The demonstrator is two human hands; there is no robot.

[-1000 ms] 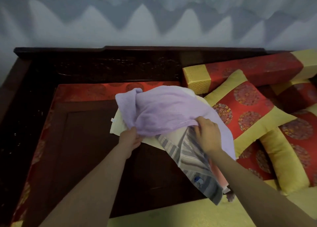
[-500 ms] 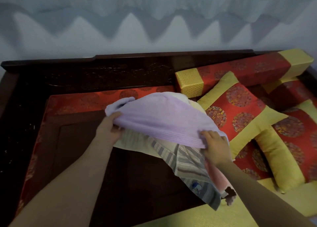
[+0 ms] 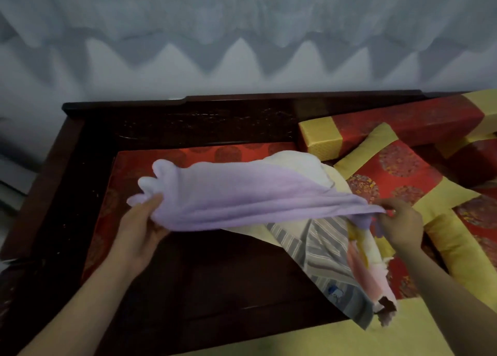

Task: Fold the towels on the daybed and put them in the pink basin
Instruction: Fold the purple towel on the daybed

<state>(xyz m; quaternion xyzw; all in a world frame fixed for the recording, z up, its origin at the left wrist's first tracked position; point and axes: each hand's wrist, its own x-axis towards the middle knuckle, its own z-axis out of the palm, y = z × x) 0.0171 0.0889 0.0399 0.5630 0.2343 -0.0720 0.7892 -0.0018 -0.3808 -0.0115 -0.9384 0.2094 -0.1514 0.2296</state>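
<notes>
Two hands, left hand (image 3: 139,234) and right hand (image 3: 400,222), grip the lilac towel (image 3: 242,196) stretched between them, above the dark wooden daybed (image 3: 201,283) (red-and-yellow cushions (image 3: 398,172) beyond right hand); pale wall (image 3: 242,32) behind.

No text, label or number is readable.

Lilac towel (image 3: 242,196) stretched, lifted above cream, striped, perhaps pink towels (image 3: 322,248).

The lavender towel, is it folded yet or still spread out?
Not folded. The lavender towel is stretched, loose and wrinkled, between the left hand and right hand, lifted above the striped towel.
</notes>
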